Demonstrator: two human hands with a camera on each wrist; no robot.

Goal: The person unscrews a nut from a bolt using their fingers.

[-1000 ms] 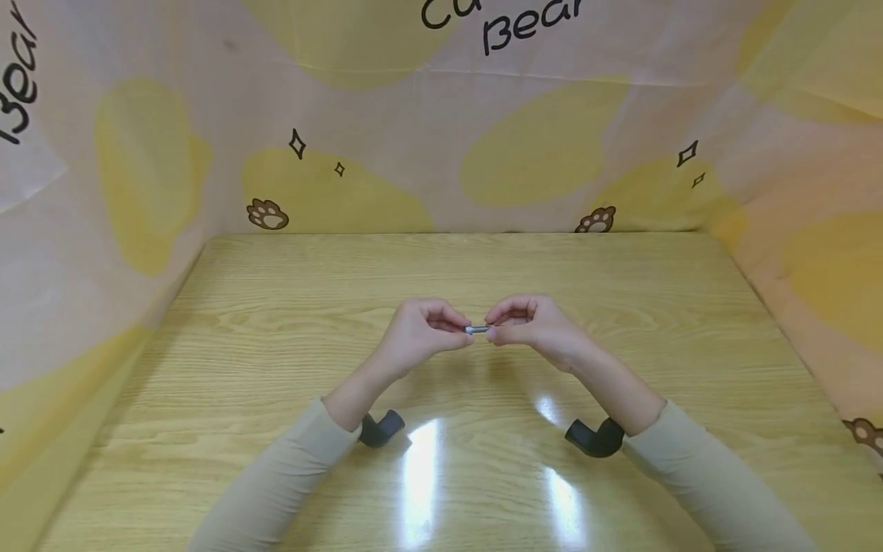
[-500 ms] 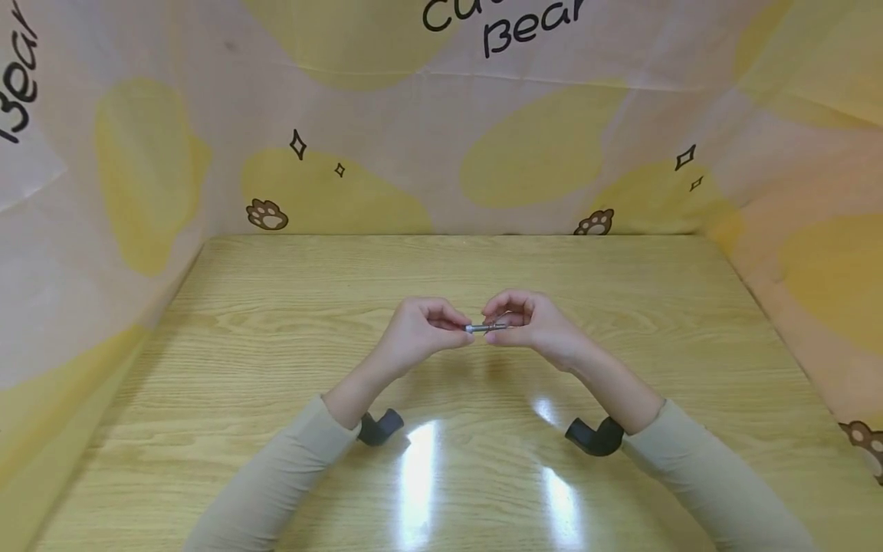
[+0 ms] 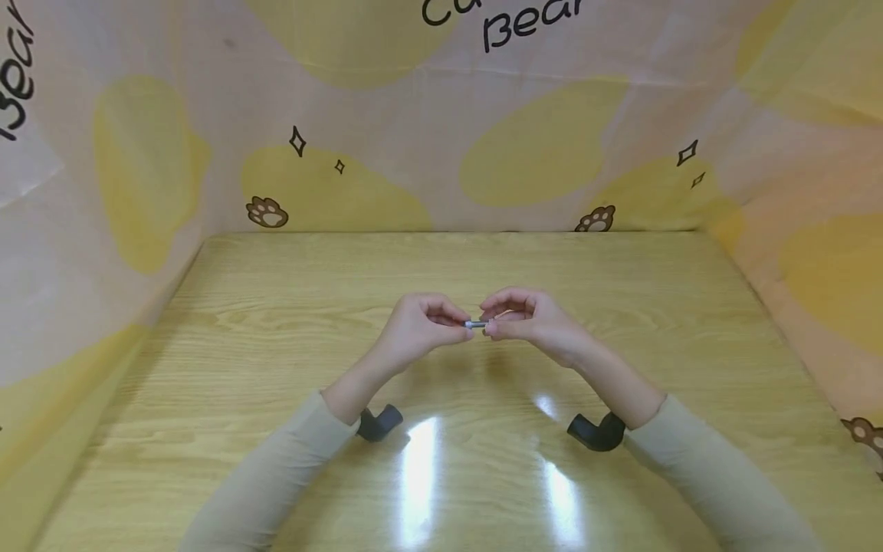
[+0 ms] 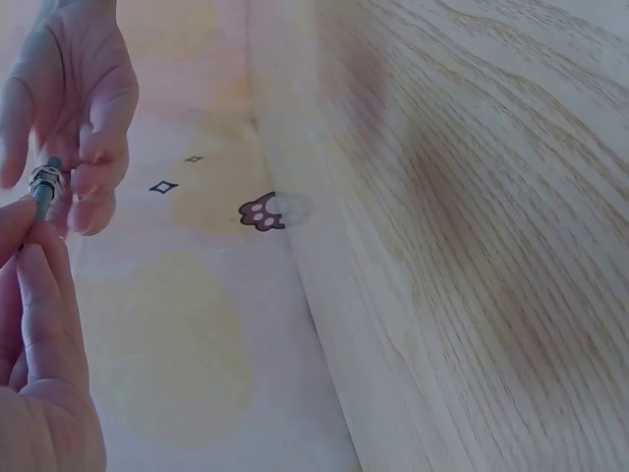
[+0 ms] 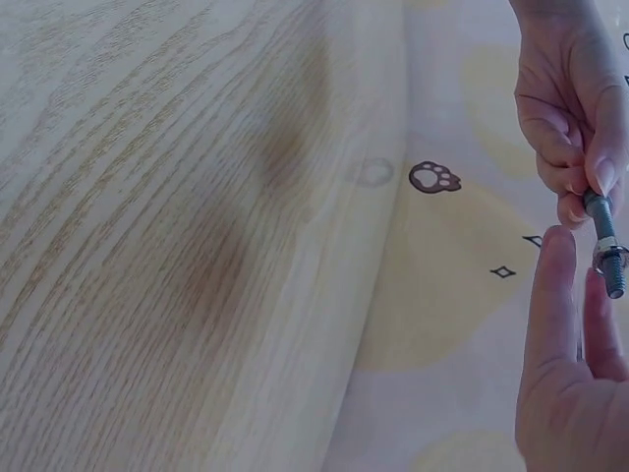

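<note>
In the head view, my left hand (image 3: 417, 330) pinches one end of a small metal bolt (image 3: 475, 324) between thumb and fingers, holding it level above the table. The bolt's threaded shaft (image 5: 602, 224) carries a nut (image 5: 610, 254), with what looks like a washer against it, near the free end in the right wrist view. My right hand (image 3: 534, 320) is at that free end, its thumb and fingers spread either side of the nut (image 4: 44, 180). A fingertip lies close behind the nut; whether it touches cannot be told.
The wood-grain table (image 3: 276, 284) is bounded at the back and sides by a printed cloth (image 3: 386, 115). A black curved piece (image 3: 381, 424) sits at the left wrist, and another black piece (image 3: 597, 432) at the right wrist. Glossy light reflections lie on the near tabletop.
The right fingers, close around the bolt's end a second ago, spread and bared more of its shaft, then the thumb moved back over the end. The left hand keeps its pinch.
</note>
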